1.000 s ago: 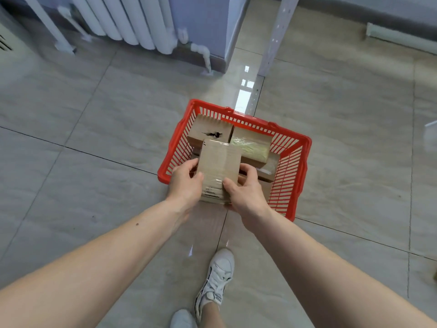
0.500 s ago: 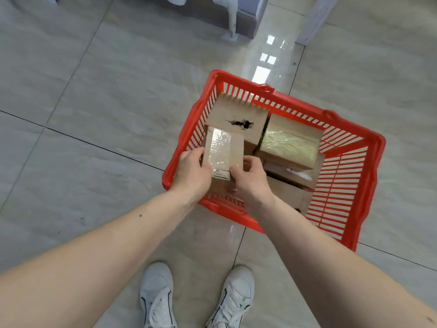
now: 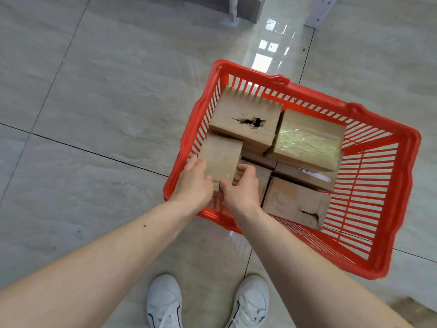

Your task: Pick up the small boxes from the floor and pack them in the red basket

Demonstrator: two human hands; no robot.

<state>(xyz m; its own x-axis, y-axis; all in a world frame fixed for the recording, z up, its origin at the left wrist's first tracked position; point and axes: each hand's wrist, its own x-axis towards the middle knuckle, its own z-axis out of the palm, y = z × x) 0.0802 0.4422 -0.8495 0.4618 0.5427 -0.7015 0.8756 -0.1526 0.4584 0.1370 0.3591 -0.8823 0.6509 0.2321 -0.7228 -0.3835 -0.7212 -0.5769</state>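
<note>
The red basket (image 3: 397, 209) stands on the tiled floor, holding several brown cardboard boxes. Both hands grip a small taped box (image 3: 221, 157) upright in the basket's near left corner. My left hand (image 3: 194, 183) clasps its left side and my right hand (image 3: 241, 188) holds its near right edge. Behind it lies a torn box (image 3: 246, 114) with a dark hole, and to the right a box wrapped in yellowish tape (image 3: 307, 138). Another torn box (image 3: 295, 204) lies at the near side. The lower part of the held box is hidden by my hands.
My two white shoes (image 3: 163, 301) stand on the grey tiles just in front of the basket. A white metal post (image 3: 319, 10) and a dark wall base (image 3: 241, 8) are at the top. The right half of the basket shows bare red slats.
The held box has gone down from above the basket's near rim into its near left corner. The view has closed in on the basket, which now sits further right.
</note>
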